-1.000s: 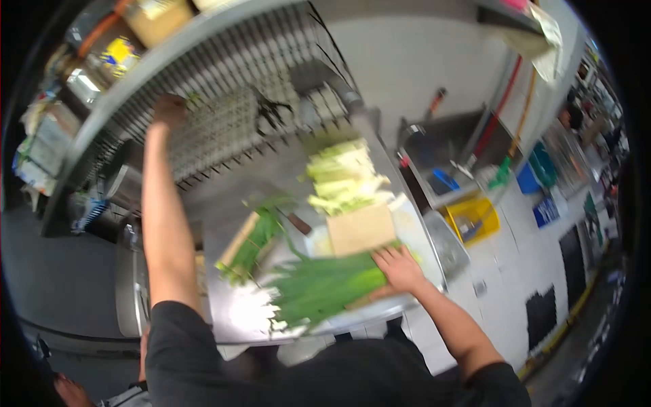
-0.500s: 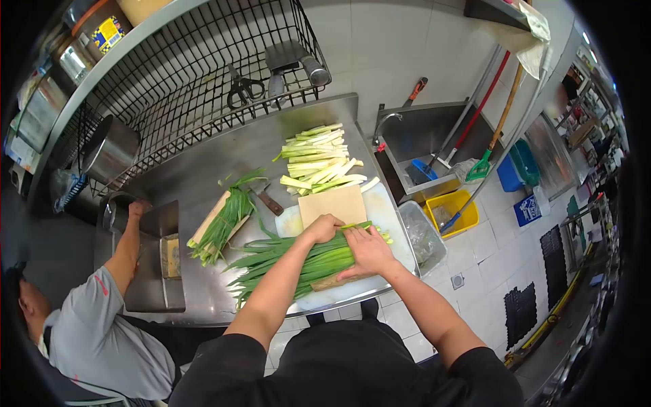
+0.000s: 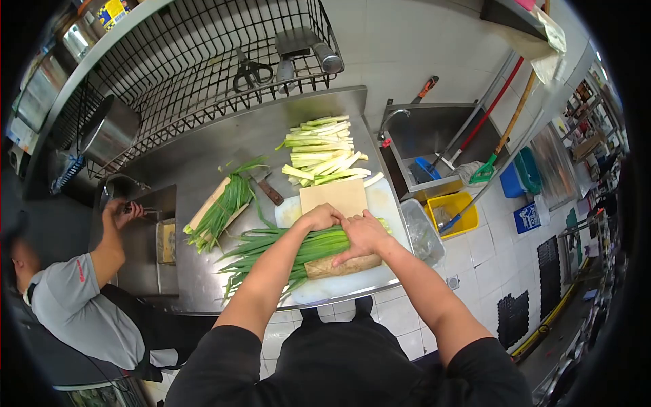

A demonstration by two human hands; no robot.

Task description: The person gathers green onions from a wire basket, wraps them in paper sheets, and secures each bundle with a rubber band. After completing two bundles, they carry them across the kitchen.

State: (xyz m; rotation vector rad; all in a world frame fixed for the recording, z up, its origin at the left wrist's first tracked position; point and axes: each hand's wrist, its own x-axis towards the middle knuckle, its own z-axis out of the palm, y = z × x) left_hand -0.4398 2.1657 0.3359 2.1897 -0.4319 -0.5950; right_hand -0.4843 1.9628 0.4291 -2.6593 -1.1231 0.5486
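Observation:
A bunch of long green leeks [image 3: 271, 245] lies across the white cutting board [image 3: 332, 290], leaves to the left. Along its near side runs a brown sheet [image 3: 324, 268], like cardboard or paper. My left hand [image 3: 321, 218] is closed at the far edge of the bunch, fingers curled. Over its right part lies my right hand [image 3: 365, 236], thumb across to the brown sheet and fingertips meeting my left hand's. A tan square sheet [image 3: 333, 195] lies just beyond both hands. Further back are cut pale leek stalks [image 3: 322, 154] in a pile.
Left on the steel counter [image 3: 203, 275] are a second leek bunch [image 3: 230, 207] and a brown-handled knife [image 3: 270, 192]. A co-worker [image 3: 88, 298] has both hands at the left sink [image 3: 150, 261]. A wire rack [image 3: 169, 102] overhangs behind; a clear bin [image 3: 420, 234] stands right.
My right hand has shifted slightly up and toward my left hand, and more of the brown sheet shows. The co-worker's hands have come together at the sink. The view has shifted slightly.

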